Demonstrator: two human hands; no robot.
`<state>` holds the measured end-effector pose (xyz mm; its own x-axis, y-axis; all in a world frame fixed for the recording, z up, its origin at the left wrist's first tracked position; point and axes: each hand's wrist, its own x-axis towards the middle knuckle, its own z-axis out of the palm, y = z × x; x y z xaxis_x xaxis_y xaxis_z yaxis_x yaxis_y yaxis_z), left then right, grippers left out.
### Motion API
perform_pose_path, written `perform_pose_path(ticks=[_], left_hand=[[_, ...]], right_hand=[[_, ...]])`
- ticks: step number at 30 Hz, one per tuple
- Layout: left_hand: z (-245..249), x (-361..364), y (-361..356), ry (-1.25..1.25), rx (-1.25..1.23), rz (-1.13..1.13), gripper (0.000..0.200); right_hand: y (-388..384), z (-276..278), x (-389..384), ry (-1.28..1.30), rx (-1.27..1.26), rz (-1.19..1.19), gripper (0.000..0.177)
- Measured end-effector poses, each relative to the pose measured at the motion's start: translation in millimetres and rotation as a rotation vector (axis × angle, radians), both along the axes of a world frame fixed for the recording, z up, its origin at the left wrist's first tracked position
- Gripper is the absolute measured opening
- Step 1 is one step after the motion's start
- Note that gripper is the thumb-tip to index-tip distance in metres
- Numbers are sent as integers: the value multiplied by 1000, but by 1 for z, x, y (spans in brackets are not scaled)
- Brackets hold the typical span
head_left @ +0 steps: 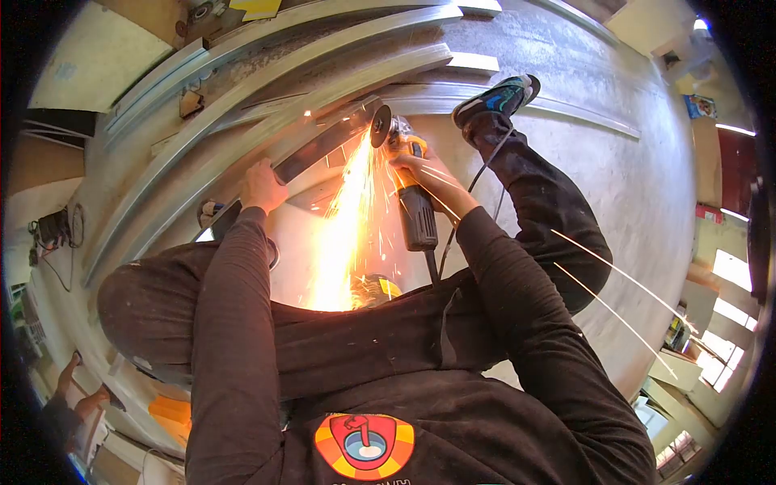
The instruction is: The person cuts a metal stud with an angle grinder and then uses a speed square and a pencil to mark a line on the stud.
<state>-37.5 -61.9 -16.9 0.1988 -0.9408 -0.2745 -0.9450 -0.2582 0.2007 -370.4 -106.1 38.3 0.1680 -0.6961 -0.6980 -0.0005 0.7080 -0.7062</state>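
Observation:
My right hand (432, 174) is wrapped round a yellow and black angle grinder (418, 214). The grinder's dark disc (381, 126) touches the end of a dark metal bar (323, 145), and a bright stream of sparks (339, 234) sprays down toward my lap. Closed on the same bar, further down its length, is my left hand (263, 187). A black cord (434, 267) leaves the grinder's lower end, and part of it loops near my leg.
Long metal profiles (323, 97) lie on the floor beyond the bar. My shoe (495, 99) rests at the upper right. Another person's bare legs (77, 396) show at the lower left. Boxes (105, 61) stand at the upper left, and cables (56, 230) lie at the left.

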Motion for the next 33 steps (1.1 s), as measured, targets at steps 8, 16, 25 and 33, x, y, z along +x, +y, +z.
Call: perform_pose_path(ticks=[8,16,25,33], left_hand=[[-4,4,-2,20,54,-2,29],[-1,2,-1,39,19,7,28],[-6,3,-3,8,88,9,32],[-2,5,-2,11,78,-41,33]], right_hand=[[1,-1,0,41,24,39,48],[-3,24,3,24,111,26,52],[1,24,7,63,28,-60,48],[-4,15,2,33,47,-41,39]])
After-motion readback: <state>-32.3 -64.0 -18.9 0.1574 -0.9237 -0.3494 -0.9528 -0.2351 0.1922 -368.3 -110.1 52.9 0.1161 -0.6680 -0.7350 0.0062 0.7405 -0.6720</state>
